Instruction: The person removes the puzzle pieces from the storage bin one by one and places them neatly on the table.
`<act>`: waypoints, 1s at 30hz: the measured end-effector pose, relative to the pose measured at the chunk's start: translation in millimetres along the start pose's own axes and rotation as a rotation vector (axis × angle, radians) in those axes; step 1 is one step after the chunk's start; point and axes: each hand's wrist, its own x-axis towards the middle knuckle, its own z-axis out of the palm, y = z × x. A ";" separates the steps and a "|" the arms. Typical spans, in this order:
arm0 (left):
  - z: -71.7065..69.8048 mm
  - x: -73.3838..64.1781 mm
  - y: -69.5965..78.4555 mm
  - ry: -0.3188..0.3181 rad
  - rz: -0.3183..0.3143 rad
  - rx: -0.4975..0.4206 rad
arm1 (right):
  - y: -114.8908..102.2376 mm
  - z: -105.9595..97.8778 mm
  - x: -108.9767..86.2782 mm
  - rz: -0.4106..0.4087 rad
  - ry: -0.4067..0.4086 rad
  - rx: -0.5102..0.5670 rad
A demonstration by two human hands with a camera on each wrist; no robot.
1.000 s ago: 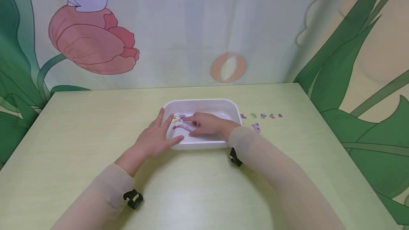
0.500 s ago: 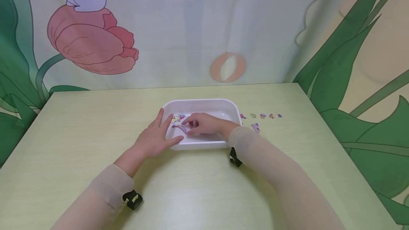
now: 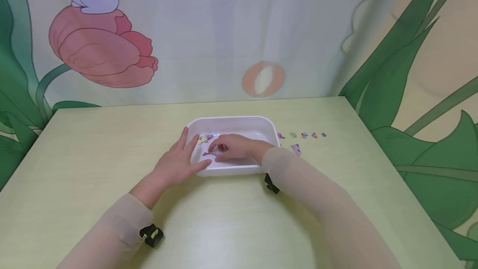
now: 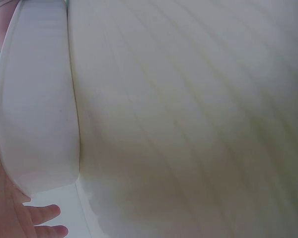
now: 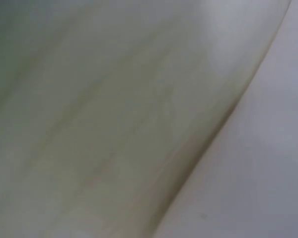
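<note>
A white tray [image 3: 239, 172] stands on the table. My left hand [image 3: 174, 164] lies against its left end with the fingers spread, the thumb over the near rim; in the left wrist view, part of that hand [image 4: 10, 213] is at the tray's end. Inside the tray, my right hand [image 3: 235, 147] has thumb and index finger bent around a slim pink and purple sticker-like piece [image 3: 206, 154], and its fingers cover part of the piece. Just beyond, near the tray's left end, a yellow star-shaped piece [image 3: 202, 140] lies with a small multicoloured piece [image 3: 209, 137].
To the right of the tray, several small colourful pieces lie in a row, among them a green leaf-like one [image 3: 293, 135]. A larger purple piece [image 3: 296, 149] lies in front of them. Behind the table [image 3: 93, 148] hangs a printed curtain [image 3: 194, 53].
My right index finger and thumb have drawn in around the slim piece, which has shifted and turned slightly in the tray. The left hand stays at the tray's end.
</note>
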 end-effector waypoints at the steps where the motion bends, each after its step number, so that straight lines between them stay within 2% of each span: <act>1: -0.1 -0.3 -0.3 0.002 0.000 -0.001 | -0.4 -0.1 0.5 0.000 0.001 0.005; 7: 0.2 -2.2 -1.9 0.002 -0.008 -0.007 | -1.3 0.2 5.3 0.014 0.064 -0.006; 10: 0.3 -2.6 -2.1 0.001 -0.009 -0.007 | -2.2 -1.1 5.6 0.036 0.098 -0.027; 17: 1.3 -0.5 -1.8 0.008 0.001 -0.007 | 0.7 -4.6 3.5 0.105 0.136 0.008; 23: 0.7 -0.5 -1.4 0.007 -0.001 0.004 | 0.2 -13.9 -3.4 0.054 0.258 0.054; 30: -0.1 -0.6 -1.7 0.008 0.002 0.004 | -0.3 -26.1 -22.2 0.004 0.331 0.123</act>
